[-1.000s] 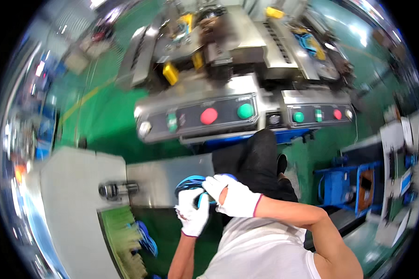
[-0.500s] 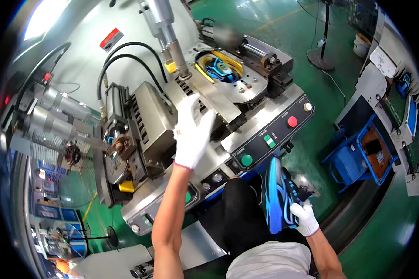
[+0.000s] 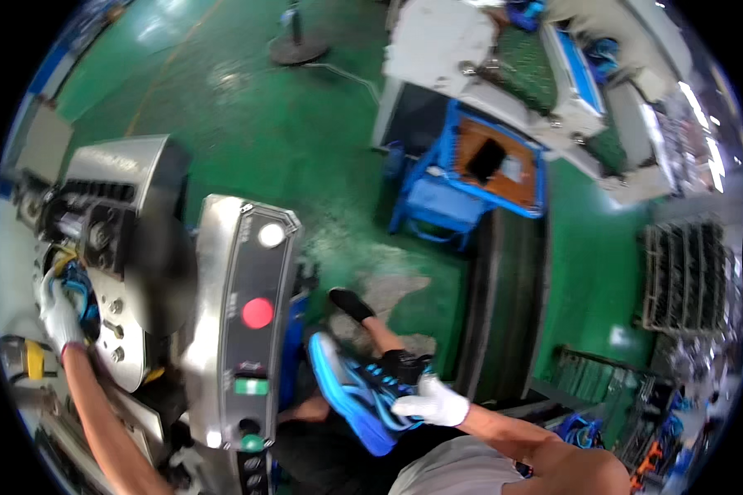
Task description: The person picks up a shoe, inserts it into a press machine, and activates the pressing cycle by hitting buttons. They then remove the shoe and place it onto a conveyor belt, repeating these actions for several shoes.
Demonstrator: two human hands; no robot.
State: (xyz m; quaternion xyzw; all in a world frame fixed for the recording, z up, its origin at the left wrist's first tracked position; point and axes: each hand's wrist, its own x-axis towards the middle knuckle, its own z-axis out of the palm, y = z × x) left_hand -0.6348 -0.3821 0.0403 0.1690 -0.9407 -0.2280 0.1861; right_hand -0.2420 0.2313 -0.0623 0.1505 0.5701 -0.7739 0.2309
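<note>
My right hand (image 3: 435, 403), in a white glove, grips a blue and black sneaker (image 3: 351, 400) by its ankle side. The sneaker hangs tilted above my lap, its bright blue sole side facing left. At the far left, my gloved left hand (image 3: 58, 318) reaches into the machine, against another blue shoe (image 3: 78, 285) seated in the opening of a metal plate (image 3: 128, 338). That shoe is partly hidden by the hand and the plate, and the left fingers are too small and blurred to read.
A control panel (image 3: 260, 268) with white, red and green buttons stands between my hands. Beyond it are a blue stool (image 3: 442, 198) with a brown-topped tray holding a phone, a fan base (image 3: 297, 51), a white workbench (image 3: 437, 41) and a rack (image 3: 685, 276) at right.
My view has swung to the right. My left hand has moved from above the machine's middle to the shoe in its plate. The right hand still holds the sneaker.
</note>
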